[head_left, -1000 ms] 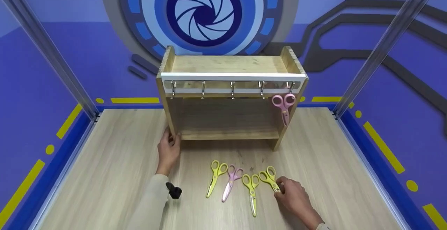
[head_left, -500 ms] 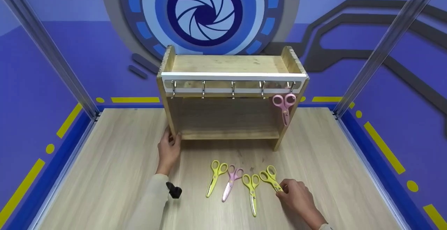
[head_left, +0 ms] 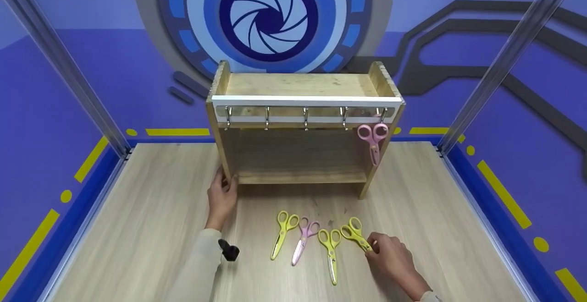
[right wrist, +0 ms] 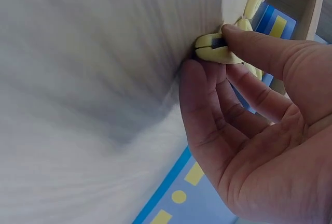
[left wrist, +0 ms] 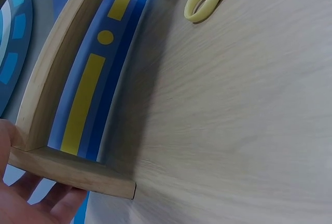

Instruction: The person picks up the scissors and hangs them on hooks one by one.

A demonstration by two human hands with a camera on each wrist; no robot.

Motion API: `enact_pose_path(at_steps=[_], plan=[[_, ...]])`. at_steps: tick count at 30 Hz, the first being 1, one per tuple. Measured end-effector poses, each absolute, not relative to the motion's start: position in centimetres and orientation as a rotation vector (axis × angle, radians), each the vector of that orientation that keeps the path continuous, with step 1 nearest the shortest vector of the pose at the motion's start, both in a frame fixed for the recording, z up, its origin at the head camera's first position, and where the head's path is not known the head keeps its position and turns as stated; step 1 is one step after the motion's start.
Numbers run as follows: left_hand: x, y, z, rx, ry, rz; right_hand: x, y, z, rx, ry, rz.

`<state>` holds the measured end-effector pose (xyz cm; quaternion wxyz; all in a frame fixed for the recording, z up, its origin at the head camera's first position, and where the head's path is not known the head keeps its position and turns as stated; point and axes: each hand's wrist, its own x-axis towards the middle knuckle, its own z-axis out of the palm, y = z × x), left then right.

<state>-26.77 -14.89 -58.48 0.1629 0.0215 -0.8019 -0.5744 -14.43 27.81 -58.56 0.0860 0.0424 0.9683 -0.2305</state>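
Observation:
My left hand [head_left: 222, 201] grips the lower end of the left side panel of a small wooden shelf rack [head_left: 302, 178]; in the left wrist view, fingers wrap that panel [left wrist: 78, 171] from outside. At the right front of the table, my right hand [head_left: 392, 256] pinches the blade end of yellow scissors [head_left: 353, 231], handles pointing away. The right wrist view shows the thumb over the yellow tip [right wrist: 212, 53] and fingers beneath it. To the left lie another yellow pair of scissors [head_left: 329, 242], a pink pair [head_left: 304, 240] and a further yellow pair [head_left: 285, 228].
A white rail [head_left: 284, 99] with several metal hooks [head_left: 305, 116] spans the rack's front. Pink scissors [head_left: 374, 141] hang at the rightmost hook. A black clip-like piece [head_left: 229, 250] shows beside the left sleeve [head_left: 197, 265]. Blue printed walls [head_left: 69, 86] enclose the table [head_left: 160, 178].
My right hand has shifted slightly to the right, and the tip of the yellow scissors has swung a little with it. The left hand and the rack stay put.

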Motion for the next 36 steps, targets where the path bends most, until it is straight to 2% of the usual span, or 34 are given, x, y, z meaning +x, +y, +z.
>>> enact_pose_path(at_steps=[9,21,36], plan=[[-26.8,-14.9,-58.6,0.09,-2.273,-1.649,-15.4,28.5,-56.7,0.056,2.946,-0.594],[-26.9,-15.0,-58.6,0.109,-2.265,-1.639,-16.7,29.0,-52.2,-0.16,3.166,-0.541],[-26.9,-14.6,-58.3,0.121,-2.257,-1.673,-18.3,28.3,-45.7,-0.341,3.441,-0.738]])
